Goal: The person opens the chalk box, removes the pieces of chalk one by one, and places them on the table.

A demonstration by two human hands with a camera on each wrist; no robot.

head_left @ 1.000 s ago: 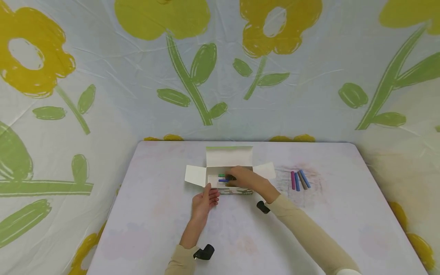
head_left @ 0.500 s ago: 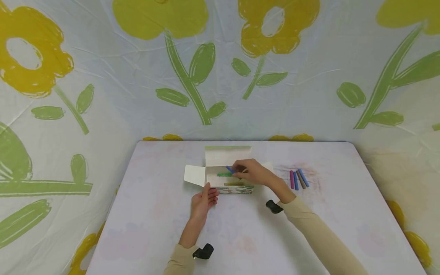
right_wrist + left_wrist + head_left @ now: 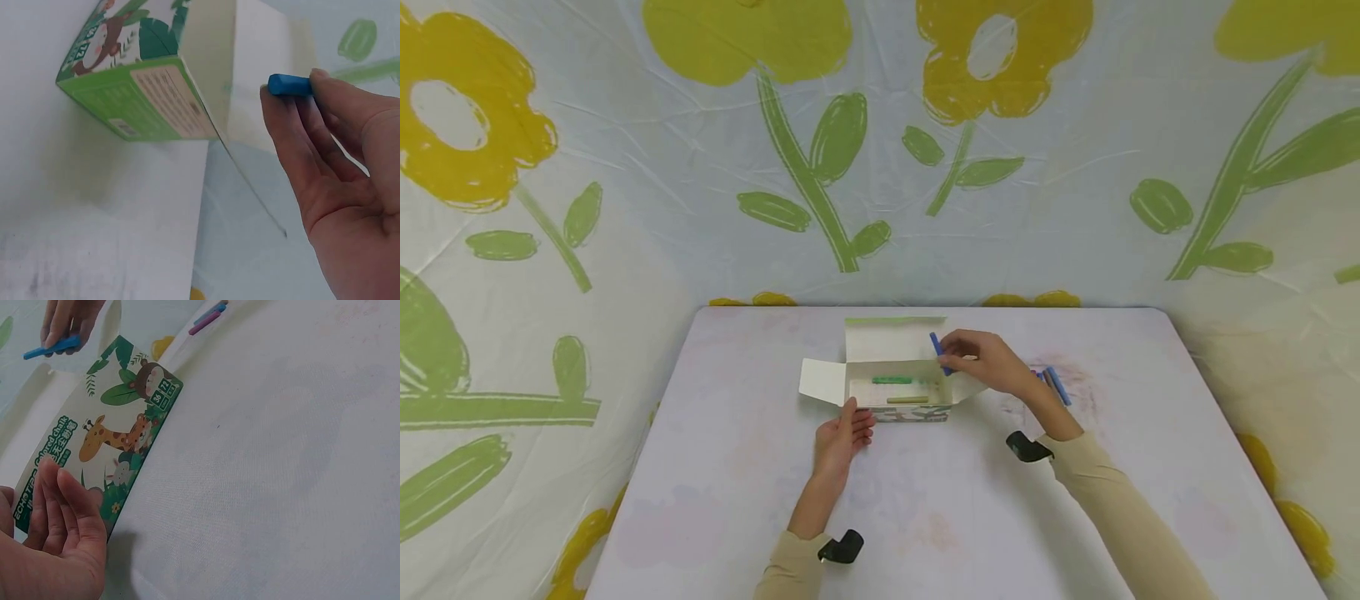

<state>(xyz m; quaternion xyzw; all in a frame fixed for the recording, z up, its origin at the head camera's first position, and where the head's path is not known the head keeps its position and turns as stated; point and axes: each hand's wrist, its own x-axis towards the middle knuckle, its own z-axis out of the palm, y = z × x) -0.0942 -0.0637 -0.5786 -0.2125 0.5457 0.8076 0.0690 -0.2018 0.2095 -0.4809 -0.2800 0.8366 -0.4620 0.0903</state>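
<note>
My right hand (image 3: 988, 358) pinches a blue chalk stick (image 3: 939, 353) between thumb and fingers, above the right end of an open chalk box (image 3: 165, 103). In the right wrist view the chalk stick's end points left, clear of the box. My left hand (image 3: 837, 446) grips the box at its front left corner, thumb at the rim and fingers along the printed front (image 3: 115, 444). Inside the box lie a green chalk stick (image 3: 892, 381) and a yellowish one (image 3: 907, 400).
On the table (image 3: 737, 500), right of the box, lie several chalk sticks (image 3: 1057, 387), partly hidden by my right wrist. The box's lid (image 3: 895, 339) stands raised at the back, and a side flap (image 3: 822, 382) sticks out left. A flowered cloth (image 3: 1045, 225) hangs behind.
My right hand has lifted the blue chalk stick out of the box and carried it up and right. The left hand has stayed at the box corner.
</note>
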